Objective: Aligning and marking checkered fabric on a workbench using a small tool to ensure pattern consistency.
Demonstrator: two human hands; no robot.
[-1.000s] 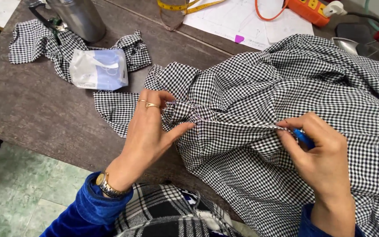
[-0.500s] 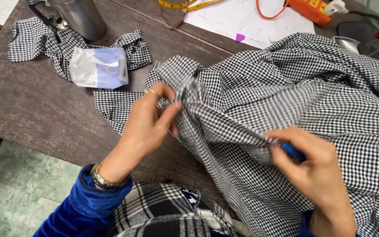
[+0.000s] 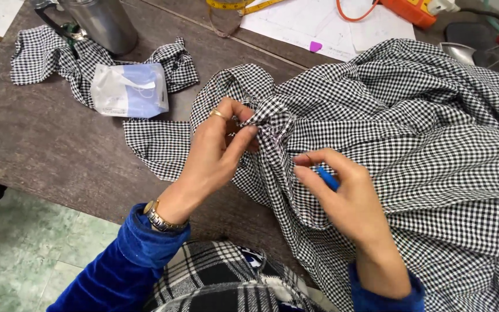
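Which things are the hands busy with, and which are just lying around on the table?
Busy with:
left hand pinching the checked cloth
right hand holding a small blue tool

Lying around:
checked scraps
white and blue packet
metal flask
yellow tape measure
papers

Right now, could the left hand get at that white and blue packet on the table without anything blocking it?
Probably yes. The left hand is pinching the checked fabric, but the white and blue packet lies uncovered off to its side, with only flat scraps of checked cloth between them.
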